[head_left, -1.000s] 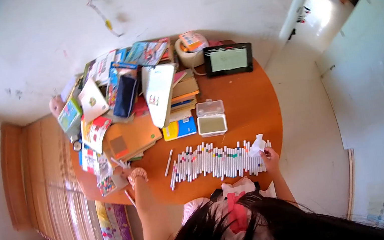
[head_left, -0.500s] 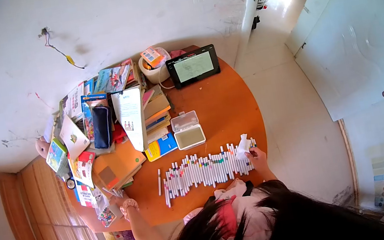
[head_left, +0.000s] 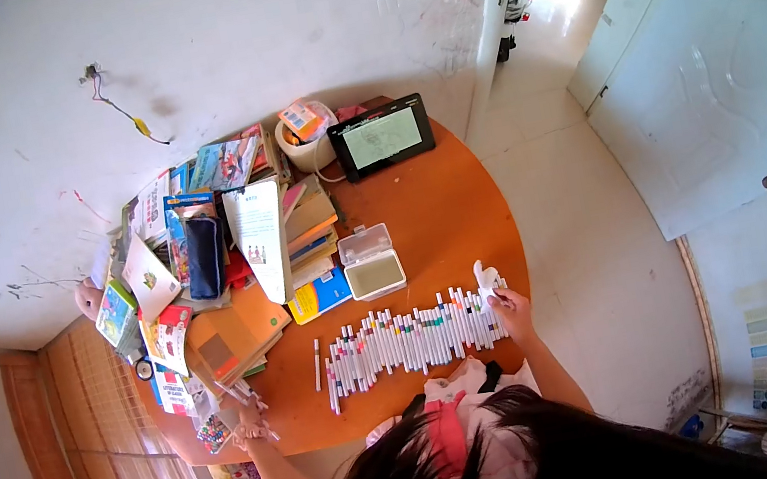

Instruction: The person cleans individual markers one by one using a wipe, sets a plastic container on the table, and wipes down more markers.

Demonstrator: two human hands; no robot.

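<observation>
Pale pink top [head_left: 512,461] with red strip [head_left: 447,440], wrist scrunchie [head_left: 247,435]

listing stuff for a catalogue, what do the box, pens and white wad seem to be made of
Box: probably plastic; whitish body, translucent lid.
Pens: likely plastic; smooth, matching white barrels.
White wad: perhaps tissue paper, as it looks soft and crumpled; thin cloth is possible.
</observation>
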